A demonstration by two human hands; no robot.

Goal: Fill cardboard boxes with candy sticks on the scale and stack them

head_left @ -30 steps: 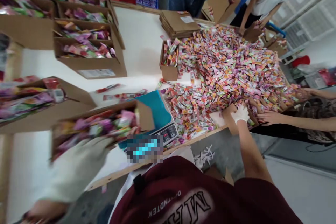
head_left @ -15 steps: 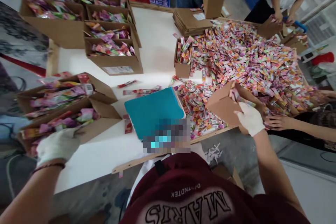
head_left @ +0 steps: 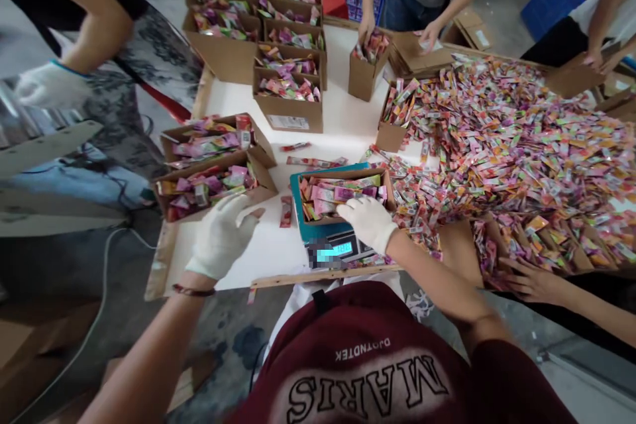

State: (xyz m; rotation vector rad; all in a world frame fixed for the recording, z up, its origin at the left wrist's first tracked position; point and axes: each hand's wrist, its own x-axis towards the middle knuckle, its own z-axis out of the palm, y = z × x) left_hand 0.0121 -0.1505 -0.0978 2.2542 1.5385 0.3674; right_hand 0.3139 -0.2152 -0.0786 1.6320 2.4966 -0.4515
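Note:
A small cardboard box (head_left: 382, 180) full of colourful candy packets sits on the teal-topped scale (head_left: 298, 193) at the table's near edge. My right hand (head_left: 368, 220), in a white glove, rests on the box's near rim, gripping it. My left hand (head_left: 222, 236), also gloved, hovers over the white table beside the scale with its fingers spread and nothing in it. Just beyond the left hand stand two filled open boxes (head_left: 211, 185).
A big heap of loose candy packets (head_left: 521, 139) covers the table's right side. More filled boxes (head_left: 288, 89) stand at the far left. Other people's hands work at the far edge (head_left: 368, 26), at right (head_left: 531, 281), and a gloved hand (head_left: 50, 83) at left.
My right hand brought the box of packets from the heap onto the scale. My left hand let go of the filled box at left and moved toward the scale.

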